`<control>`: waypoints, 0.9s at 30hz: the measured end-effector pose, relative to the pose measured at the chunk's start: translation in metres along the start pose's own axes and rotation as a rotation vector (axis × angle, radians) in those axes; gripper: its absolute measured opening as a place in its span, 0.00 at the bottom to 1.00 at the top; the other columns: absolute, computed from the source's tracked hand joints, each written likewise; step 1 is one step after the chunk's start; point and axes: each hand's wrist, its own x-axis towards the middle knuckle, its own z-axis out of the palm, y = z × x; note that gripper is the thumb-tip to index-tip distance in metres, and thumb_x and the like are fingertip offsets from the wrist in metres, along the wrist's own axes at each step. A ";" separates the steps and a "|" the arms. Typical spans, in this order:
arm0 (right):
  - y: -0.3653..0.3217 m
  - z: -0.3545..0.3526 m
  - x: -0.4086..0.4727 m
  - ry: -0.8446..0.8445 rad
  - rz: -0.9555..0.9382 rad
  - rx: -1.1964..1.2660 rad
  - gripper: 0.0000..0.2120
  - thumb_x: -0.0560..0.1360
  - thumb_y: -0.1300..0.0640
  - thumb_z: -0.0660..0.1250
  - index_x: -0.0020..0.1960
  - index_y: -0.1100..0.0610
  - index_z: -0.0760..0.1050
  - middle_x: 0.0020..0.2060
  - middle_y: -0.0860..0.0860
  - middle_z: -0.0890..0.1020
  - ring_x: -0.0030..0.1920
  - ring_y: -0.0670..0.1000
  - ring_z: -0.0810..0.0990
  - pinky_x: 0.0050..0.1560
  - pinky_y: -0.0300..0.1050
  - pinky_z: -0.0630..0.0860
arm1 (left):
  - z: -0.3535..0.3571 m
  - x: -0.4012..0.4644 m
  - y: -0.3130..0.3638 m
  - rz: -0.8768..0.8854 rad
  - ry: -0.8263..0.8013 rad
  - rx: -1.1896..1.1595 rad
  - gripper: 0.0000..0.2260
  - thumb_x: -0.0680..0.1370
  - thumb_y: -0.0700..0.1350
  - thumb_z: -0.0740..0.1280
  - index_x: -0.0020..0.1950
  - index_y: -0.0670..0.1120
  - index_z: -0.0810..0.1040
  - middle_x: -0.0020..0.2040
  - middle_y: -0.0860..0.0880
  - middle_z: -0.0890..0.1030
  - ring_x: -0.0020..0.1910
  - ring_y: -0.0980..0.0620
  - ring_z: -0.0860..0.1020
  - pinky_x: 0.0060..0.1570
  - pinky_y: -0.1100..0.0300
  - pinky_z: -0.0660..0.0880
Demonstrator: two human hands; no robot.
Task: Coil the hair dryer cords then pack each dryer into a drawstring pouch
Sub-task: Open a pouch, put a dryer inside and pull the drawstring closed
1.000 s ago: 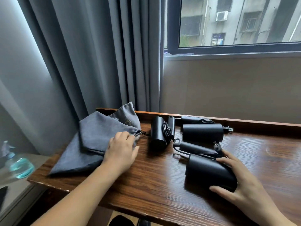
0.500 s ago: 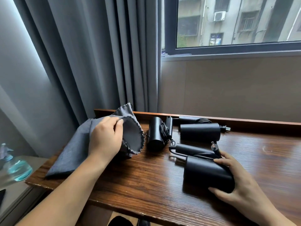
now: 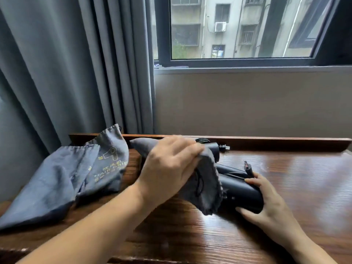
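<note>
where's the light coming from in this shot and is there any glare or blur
Head view: daylight comes through the window; glare streaks the table at right and front; the left hand and its pouch look slightly motion-blurred; the wide lens bends the window frame at right.

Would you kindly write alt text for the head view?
A left hand holds an open grey pouch at a black hair dryer gripped by the right hand on a wooden table; more pouches lie left.
</note>
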 end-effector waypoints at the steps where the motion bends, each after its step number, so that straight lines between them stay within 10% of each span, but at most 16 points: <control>1: 0.003 -0.003 -0.002 0.009 0.005 -0.004 0.37 0.61 0.56 0.84 0.63 0.42 0.69 0.69 0.28 0.64 0.66 0.30 0.68 0.64 0.25 0.62 | 0.012 -0.016 0.006 0.057 -0.114 0.020 0.08 0.81 0.42 0.66 0.53 0.41 0.83 0.50 0.47 0.83 0.49 0.45 0.79 0.55 0.51 0.75; 6: 0.008 -0.007 -0.007 0.035 0.015 -0.013 0.37 0.62 0.55 0.83 0.63 0.40 0.68 0.71 0.36 0.66 0.68 0.34 0.68 0.67 0.30 0.63 | 0.039 -0.074 0.013 -0.163 -0.868 0.104 0.22 0.74 0.53 0.60 0.69 0.55 0.71 0.63 0.57 0.75 0.66 0.52 0.69 0.68 0.51 0.61; 10: 0.010 -0.007 -0.009 0.030 0.015 -0.010 0.37 0.62 0.55 0.83 0.63 0.40 0.67 0.71 0.33 0.64 0.69 0.34 0.66 0.67 0.28 0.61 | 0.021 -0.097 0.010 -0.312 -1.154 -0.008 0.29 0.77 0.56 0.59 0.78 0.59 0.56 0.77 0.60 0.58 0.76 0.56 0.53 0.75 0.56 0.47; 13: 0.012 -0.007 -0.009 0.032 0.012 -0.007 0.37 0.62 0.55 0.83 0.63 0.40 0.68 0.71 0.33 0.64 0.69 0.34 0.67 0.67 0.27 0.61 | 0.013 -0.092 -0.005 -0.497 -1.049 -0.273 0.32 0.75 0.73 0.53 0.75 0.61 0.64 0.75 0.61 0.64 0.75 0.64 0.57 0.77 0.57 0.52; 16: 0.011 -0.007 -0.008 0.033 0.005 -0.012 0.37 0.61 0.56 0.84 0.63 0.39 0.68 0.71 0.32 0.64 0.69 0.33 0.66 0.66 0.24 0.59 | 0.025 -0.091 -0.031 -0.535 -0.828 -0.048 0.42 0.70 0.78 0.37 0.75 0.60 0.65 0.78 0.56 0.61 0.78 0.58 0.52 0.78 0.51 0.49; 20: 0.012 -0.006 -0.009 0.033 0.003 -0.011 0.37 0.62 0.53 0.83 0.63 0.41 0.68 0.71 0.33 0.65 0.69 0.32 0.66 0.66 0.24 0.59 | 0.039 -0.102 -0.044 -0.480 -0.998 0.157 0.45 0.66 0.77 0.30 0.79 0.61 0.54 0.82 0.52 0.46 0.78 0.52 0.33 0.75 0.45 0.32; 27: 0.011 -0.007 -0.009 0.027 0.024 -0.011 0.37 0.62 0.54 0.83 0.63 0.40 0.68 0.72 0.33 0.65 0.68 0.32 0.67 0.64 0.23 0.60 | 0.028 -0.117 -0.074 -0.612 -0.990 0.296 0.55 0.60 0.79 0.24 0.77 0.58 0.61 0.81 0.52 0.52 0.80 0.49 0.40 0.76 0.41 0.37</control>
